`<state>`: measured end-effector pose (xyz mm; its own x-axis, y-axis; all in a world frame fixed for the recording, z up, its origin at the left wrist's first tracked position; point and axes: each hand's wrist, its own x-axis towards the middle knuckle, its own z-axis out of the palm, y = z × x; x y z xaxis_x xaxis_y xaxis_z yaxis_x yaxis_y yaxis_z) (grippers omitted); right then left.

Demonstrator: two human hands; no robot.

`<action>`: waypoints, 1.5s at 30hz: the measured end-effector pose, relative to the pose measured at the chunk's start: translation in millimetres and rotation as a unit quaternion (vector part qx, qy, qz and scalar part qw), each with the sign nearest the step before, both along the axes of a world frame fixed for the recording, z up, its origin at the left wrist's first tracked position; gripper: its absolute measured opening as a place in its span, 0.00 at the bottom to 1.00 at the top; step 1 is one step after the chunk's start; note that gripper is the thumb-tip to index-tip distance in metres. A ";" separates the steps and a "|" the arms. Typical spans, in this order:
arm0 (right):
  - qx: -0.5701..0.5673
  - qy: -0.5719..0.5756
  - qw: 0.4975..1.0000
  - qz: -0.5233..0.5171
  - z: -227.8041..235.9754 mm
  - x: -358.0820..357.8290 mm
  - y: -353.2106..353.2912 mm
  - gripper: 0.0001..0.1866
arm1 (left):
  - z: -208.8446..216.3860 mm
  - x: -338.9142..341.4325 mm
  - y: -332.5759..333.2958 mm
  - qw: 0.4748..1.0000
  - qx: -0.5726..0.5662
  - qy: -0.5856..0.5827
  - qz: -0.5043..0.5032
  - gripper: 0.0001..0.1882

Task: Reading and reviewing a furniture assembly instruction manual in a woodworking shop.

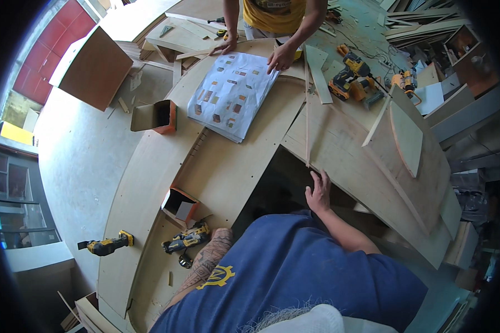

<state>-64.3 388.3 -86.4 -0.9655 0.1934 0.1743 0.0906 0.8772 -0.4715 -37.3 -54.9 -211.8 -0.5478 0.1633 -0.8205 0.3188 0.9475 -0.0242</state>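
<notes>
My right hand (319,192) rests at the edge of a plywood panel (344,147), beside the lower end of a thin wooden strip (308,133). Its fingers are apart and it grips nothing. My tattooed left arm (208,260) reaches onto the curved plywood piece, but the hand itself is hidden. Close to that arm lies a yellow-and-black cordless power tool (188,238). Ahead, a stack of printed sheets with small coloured pictures (228,94) lies on the plywood. A person in a yellow shirt has one hand (225,46) by its top left corner and another (282,57) on its right edge.
Two small opened cardboard boxes (166,117) (184,210) stand on the plywood. Another cordless tool (110,243) lies at left, and a drill (353,72) far right. A dark opening (272,186) gapes before me. Offcuts (422,25) are piled at back right.
</notes>
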 end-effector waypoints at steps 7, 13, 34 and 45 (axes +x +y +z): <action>0.083 -0.103 0.949 -0.286 -30.9 5.3 87.6 0.42 | -49.3 42.7 -37.7 0.978 0.041 0.166 0.121 0.11; -0.044 -0.333 0.891 -0.306 -115.0 -5.6 194.1 0.58 | -75.8 -7.0 19.7 0.490 0.009 0.350 0.798 0.16; -0.033 -0.400 0.861 -0.313 -70.1 -209.9 89.9 0.69 | -186.5 22.8 9.2 0.058 -0.336 0.328 0.881 0.22; -0.017 -0.463 0.799 -0.384 -46.7 -230.3 85.1 0.75 | -125.8 4.0 -16.6 0.223 -0.619 0.006 0.753 0.21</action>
<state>-294.7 473.3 -133.0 -0.2722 0.7795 -0.5642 0.9192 0.3841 0.0871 -33.3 -71.5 -337.6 0.7792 -0.5619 0.2777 -0.3461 -0.7551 -0.5567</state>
